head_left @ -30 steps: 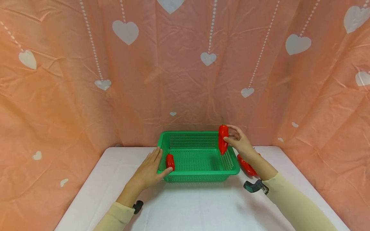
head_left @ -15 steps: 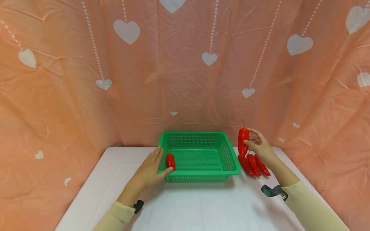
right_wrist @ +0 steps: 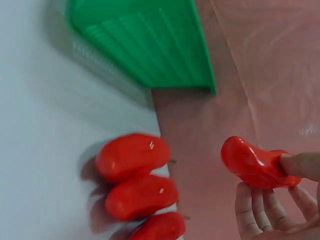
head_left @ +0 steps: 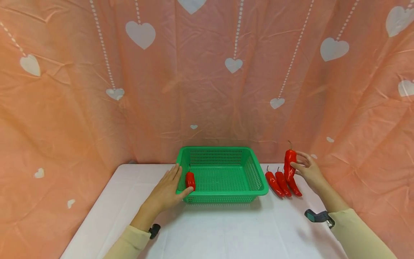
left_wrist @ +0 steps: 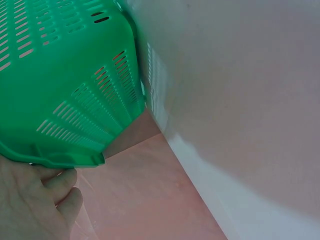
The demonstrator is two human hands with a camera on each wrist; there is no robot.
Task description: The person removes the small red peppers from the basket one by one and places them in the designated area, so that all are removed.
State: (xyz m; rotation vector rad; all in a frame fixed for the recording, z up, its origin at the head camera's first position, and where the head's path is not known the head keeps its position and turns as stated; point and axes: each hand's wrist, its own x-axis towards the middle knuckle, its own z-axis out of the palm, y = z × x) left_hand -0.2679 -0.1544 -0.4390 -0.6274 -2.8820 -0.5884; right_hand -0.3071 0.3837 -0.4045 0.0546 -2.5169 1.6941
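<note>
In the head view my right hand [head_left: 309, 172] pinches a red chili pepper [head_left: 290, 162] between thumb and fingers. It is held upright, stem up, above a row of three red peppers [head_left: 274, 184] lying on the table right of the green basket [head_left: 223, 194]. The held pepper partly covers the rightmost one. My left hand [head_left: 166, 189] rests on the basket's left rim with fingers extended and thumb over the front corner. Inside the basket, at its left end, lies one red pepper [head_left: 190, 180]. The right wrist view shows the pinched pepper [right_wrist: 257, 162] apart from the three others.
A white-covered table [head_left: 226, 230] bears the basket and the peppers. A pink curtain [head_left: 207, 90] with white hearts hangs directly behind it and at both sides. The table's far edge runs close behind the basket.
My right hand has carried the held pepper from over the basket's right end rightward, over the row of peppers, and lower. The left hand and the basket stay in place.
</note>
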